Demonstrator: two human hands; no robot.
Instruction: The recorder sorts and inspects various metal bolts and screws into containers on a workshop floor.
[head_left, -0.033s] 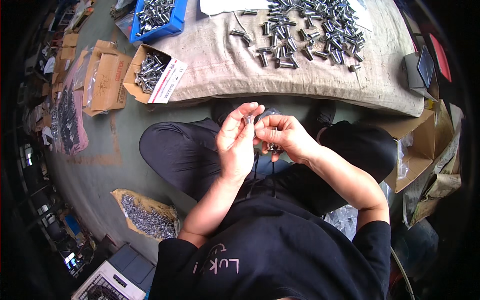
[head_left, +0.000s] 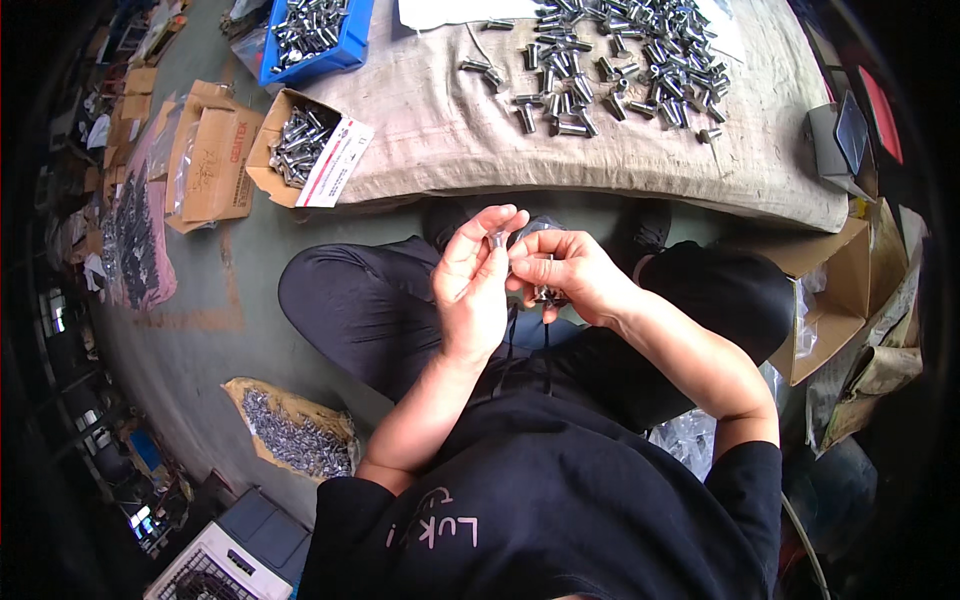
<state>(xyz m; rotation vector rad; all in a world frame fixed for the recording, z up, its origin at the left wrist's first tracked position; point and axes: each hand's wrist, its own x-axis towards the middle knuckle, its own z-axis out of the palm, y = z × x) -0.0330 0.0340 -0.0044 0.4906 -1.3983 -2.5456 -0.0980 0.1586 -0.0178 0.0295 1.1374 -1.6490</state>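
Note:
My left hand (head_left: 472,285) is raised over my lap, its thumb and fingers closed on a shiny metal piece (head_left: 497,239) that looks like a short bolt with a flared head. Close beside it, my right hand (head_left: 582,275) pinches thumb and forefinger together, the tips almost at the left thumb. Tucked under its curled fingers are several small metal parts (head_left: 547,295), whose kind is hard to make out. Whether the right fingertips hold a separate part is hidden. Ahead, many similar headed metal pieces (head_left: 680,75) lie loose on a cloth-covered table (head_left: 430,140).
At the table's left stand a blue bin (head_left: 365,38) and a small open carton (head_left: 262,165), both with metal pieces. A brown carton (head_left: 222,165) is farther left. Small metal parts (head_left: 295,435) lie on a floor sheet. An open cardboard box (head_left: 835,320) stands at right.

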